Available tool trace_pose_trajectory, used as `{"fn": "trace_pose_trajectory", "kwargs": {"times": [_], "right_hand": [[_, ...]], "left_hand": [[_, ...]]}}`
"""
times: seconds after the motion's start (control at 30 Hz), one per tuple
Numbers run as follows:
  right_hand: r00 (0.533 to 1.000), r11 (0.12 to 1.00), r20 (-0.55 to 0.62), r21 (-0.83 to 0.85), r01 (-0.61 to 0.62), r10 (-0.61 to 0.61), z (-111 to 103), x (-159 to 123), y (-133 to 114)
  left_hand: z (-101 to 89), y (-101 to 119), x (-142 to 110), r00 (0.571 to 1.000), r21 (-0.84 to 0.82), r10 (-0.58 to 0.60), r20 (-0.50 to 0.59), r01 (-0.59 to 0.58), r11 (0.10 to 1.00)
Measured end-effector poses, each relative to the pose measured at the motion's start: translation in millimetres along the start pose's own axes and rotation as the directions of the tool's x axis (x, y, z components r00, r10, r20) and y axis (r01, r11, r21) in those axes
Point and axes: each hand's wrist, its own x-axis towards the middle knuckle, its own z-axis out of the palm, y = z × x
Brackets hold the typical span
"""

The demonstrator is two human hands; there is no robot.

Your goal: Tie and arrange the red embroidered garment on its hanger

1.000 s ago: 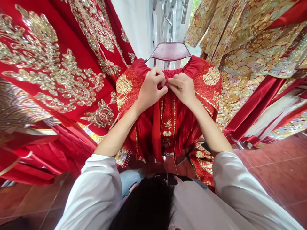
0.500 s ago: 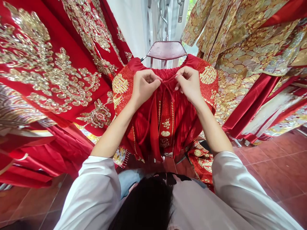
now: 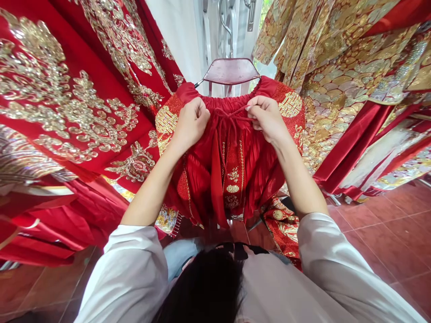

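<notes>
A red skirt with gold embroidery and a gathered waist hangs in front of me from a hanger. At the middle of its waist a thin red drawstring is looped and crossed into a knot, with ends hanging below. My right hand pinches the drawstring to the right of the knot, where two strands run to its fingers. Left of the knot, my left hand is closed on the drawstring; its fingertips are mostly hidden behind the hand.
Red garments with gold sequins hang close on the left. On the right are a gold-patterned garment and red cloth. A white door stands behind the hanger. Below lies a red tiled floor.
My left hand has moved left, away from the knot, and turned into a fist. My right hand stays near its place. The drawstring between them is drawn into a tighter knot with loops.
</notes>
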Motion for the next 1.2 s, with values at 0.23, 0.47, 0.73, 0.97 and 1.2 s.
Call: {"fn": "trace_pose_trajectory", "kwargs": {"times": [0.23, 0.47, 0.73, 0.97, 1.2], "right_hand": [[0.993, 0.993, -0.015, -0.007, 0.117, -0.117, 12.8, -6.0, -5.5], [0.984, 0.984, -0.007, -0.031, 0.176, -0.176, 5.5, -3.4, 4.9], [0.972, 0.963, -0.012, -0.137, 0.231, -0.235, -9.7, -3.6, 7.1], [0.958, 0.961, -0.072, 0.008, 0.278, -0.277, -14.1, -2.9, 9.6], [0.967, 0.962, -0.021, -0.109, 0.249, -0.252, -32.1, -4.7, -5.2]], "left_hand": [[7.9, 0.8, -2.0, 0.995, 0.161, 0.074, -0.063, -0.063, 0.985], [13.2, 1.0, 1.3, 0.991, 0.211, 0.086, -0.098, -0.064, 0.975], [-13.1, -1.2, 6.4, 0.951, -0.334, -0.143, 0.274, 0.233, 0.913], [-3.0, 1.6, 3.9, 0.945, -0.459, -0.206, 0.253, 0.305, 0.834], [-5.1, 3.3, 1.8, 0.970, -0.183, -0.060, 0.234, 0.105, 0.977]]}}
